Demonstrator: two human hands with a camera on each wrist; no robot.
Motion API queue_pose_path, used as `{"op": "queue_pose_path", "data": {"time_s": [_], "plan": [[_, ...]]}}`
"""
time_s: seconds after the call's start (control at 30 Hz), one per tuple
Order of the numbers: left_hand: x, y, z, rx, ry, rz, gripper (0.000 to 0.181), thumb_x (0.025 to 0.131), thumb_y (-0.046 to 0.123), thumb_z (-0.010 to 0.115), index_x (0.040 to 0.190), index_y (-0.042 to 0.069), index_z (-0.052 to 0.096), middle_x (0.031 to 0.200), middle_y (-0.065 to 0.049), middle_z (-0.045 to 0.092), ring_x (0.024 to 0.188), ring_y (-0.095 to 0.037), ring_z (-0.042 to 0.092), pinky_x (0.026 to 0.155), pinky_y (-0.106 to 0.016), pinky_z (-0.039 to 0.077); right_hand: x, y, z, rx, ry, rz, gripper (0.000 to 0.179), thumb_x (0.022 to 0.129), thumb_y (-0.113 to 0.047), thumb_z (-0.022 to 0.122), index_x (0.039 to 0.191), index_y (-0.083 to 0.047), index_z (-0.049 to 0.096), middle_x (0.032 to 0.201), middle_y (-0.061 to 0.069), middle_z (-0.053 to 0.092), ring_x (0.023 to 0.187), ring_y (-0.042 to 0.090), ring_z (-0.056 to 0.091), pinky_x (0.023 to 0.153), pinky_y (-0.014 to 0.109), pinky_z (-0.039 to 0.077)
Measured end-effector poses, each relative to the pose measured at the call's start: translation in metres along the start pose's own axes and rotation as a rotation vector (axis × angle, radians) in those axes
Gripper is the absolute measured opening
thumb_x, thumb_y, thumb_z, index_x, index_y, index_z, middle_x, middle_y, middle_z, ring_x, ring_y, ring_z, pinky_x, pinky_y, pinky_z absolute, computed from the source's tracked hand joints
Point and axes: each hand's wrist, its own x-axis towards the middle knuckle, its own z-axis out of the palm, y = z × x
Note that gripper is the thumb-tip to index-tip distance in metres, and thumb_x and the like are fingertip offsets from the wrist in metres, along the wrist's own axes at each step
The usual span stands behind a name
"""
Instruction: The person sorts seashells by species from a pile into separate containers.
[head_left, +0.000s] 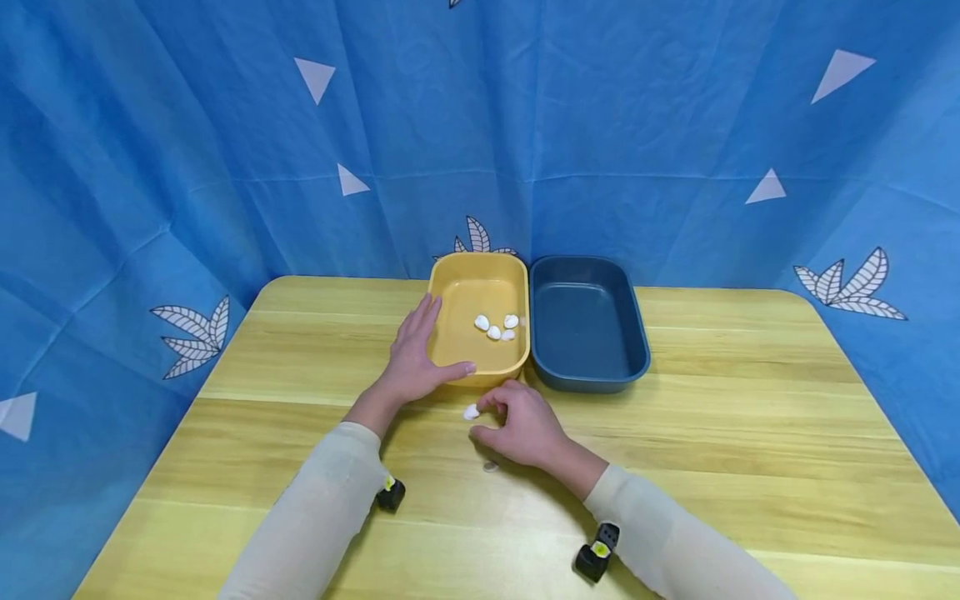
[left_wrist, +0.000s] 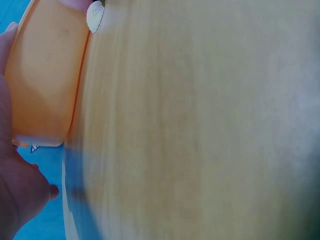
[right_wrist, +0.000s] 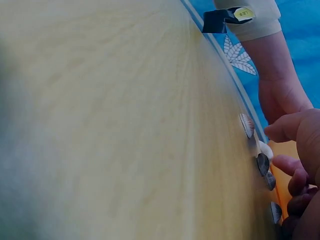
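My left hand point(head_left: 414, 360) rests at the near left corner of a yellow tray point(head_left: 470, 372), fingers straight along its left side and thumb on the front rim. Several white shells point(head_left: 482, 322) lie inside that tray. On the table just in front, my right hand point(head_left: 525, 423) reaches a white shell point(head_left: 471, 412) with its index fingertip, while the thumb stands apart from it. A ribbed, striped shell point(right_wrist: 247, 125) lies nearer the person. The right wrist view also shows dark-looking shells point(right_wrist: 263, 164) beneath the right hand, which hides them from the head view.
A dark blue tray point(head_left: 589, 386) stands right beside the yellow one, on its right. Both sit at the back of the wooden table point(head_left: 750, 433), close to a blue patterned curtain point(head_left: 637, 125). Each sleeve carries a small black wrist camera point(head_left: 592, 563).
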Motion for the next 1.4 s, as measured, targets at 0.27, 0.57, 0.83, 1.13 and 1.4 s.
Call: {"op": "queue_pose_path", "data": {"time_s": [0.27, 0.57, 0.83, 1.13, 1.4], "plan": [[0.001, 0.0, 0.001, -0.001, 0.002, 0.004, 0.121, 0.073, 0.067, 0.077, 0.163, 0.02, 0.011, 0.167, 0.005, 0.001, 0.15, -0.036, 0.004, 0.114, -0.062, 0.01, 0.001, 0.003, 0.003, -0.006, -0.013, -0.012, 0.018, 0.073, -0.03, 0.087, 0.085, -0.02, 0.076, 0.071, -0.005, 0.053, 0.066, 0.011, 0.048, 0.059, 0.03, 0.042], [0.0, 0.001, 0.0, -0.005, -0.006, -0.021, 0.121, 0.073, 0.067, 0.078, 0.163, 0.024, 0.009, 0.167, 0.006, 0.0, 0.15, -0.035, 0.003, 0.114, -0.063, 0.01, 0.004, 0.0, 0.006, -0.028, 0.0, -0.008, 0.027, 0.074, -0.031, 0.088, 0.094, -0.016, 0.076, 0.076, -0.004, 0.056, 0.07, 0.01, 0.049, 0.064, 0.03, 0.044], [0.0, 0.002, 0.0, -0.007, -0.004, -0.02, 0.121, 0.072, 0.068, 0.077, 0.163, 0.025, 0.009, 0.167, 0.007, 0.001, 0.15, -0.034, 0.003, 0.114, -0.062, 0.011, 0.004, -0.001, 0.01, -0.086, 0.005, 0.011, 0.024, 0.075, -0.035, 0.087, 0.09, -0.02, 0.075, 0.073, -0.007, 0.053, 0.07, 0.01, 0.048, 0.062, 0.03, 0.042], [0.001, 0.003, 0.0, -0.014, 0.003, -0.011, 0.12, 0.073, 0.066, 0.078, 0.163, 0.022, 0.011, 0.167, 0.006, 0.001, 0.15, -0.035, 0.003, 0.114, -0.061, 0.01, 0.004, -0.005, 0.012, -0.103, 0.0, 0.048, 0.018, 0.078, -0.036, 0.084, 0.085, -0.024, 0.073, 0.072, -0.008, 0.052, 0.069, 0.01, 0.048, 0.06, 0.03, 0.041], [0.001, 0.0, 0.001, -0.01, 0.007, -0.009, 0.121, 0.072, 0.066, 0.078, 0.163, 0.022, 0.011, 0.167, 0.006, 0.001, 0.15, -0.035, 0.004, 0.113, -0.063, 0.011, 0.002, -0.006, 0.011, -0.047, -0.016, 0.045, 0.015, 0.079, -0.032, 0.083, 0.078, -0.026, 0.07, 0.071, -0.006, 0.052, 0.066, 0.01, 0.047, 0.059, 0.03, 0.04]]}}
